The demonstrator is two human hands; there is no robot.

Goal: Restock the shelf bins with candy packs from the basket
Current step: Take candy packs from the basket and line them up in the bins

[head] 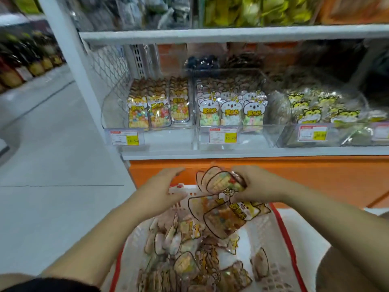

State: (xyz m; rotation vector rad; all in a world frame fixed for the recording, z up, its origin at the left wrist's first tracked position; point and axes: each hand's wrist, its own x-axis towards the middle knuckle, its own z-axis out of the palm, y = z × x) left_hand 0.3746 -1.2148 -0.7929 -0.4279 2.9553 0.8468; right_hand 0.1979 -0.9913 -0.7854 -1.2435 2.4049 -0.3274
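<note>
Nearest to you is the basket (283, 226), white with a red rim. In it lie loose candy packs (189, 260): clear bags with a dark outline, cut with animal ears at the top, and small coloured sweets inside.

Over the far end of the basket your right hand (259, 184) has its grip closed round a bundle of packs (223, 182). Some of them hang down under your fingers, and one shows an orange cartoon animal face. Your left hand (162, 192) is near it, to the left, above the far rim. Its grip is wide, the fingers are straight and it holds nothing.

Further away, on the white shelf (231, 153), three clear bins stand side by side. In the left bin (164, 137) upright rows of orange-faced packs (157, 110) fill the right part. The middle bin (252, 137) holds white-faced packs (231, 112) with pale ring sweets. The right bin (341, 142) holds yellow-faced packs (315, 112). Each bin carries a price tag (125, 138) in front.
</note>
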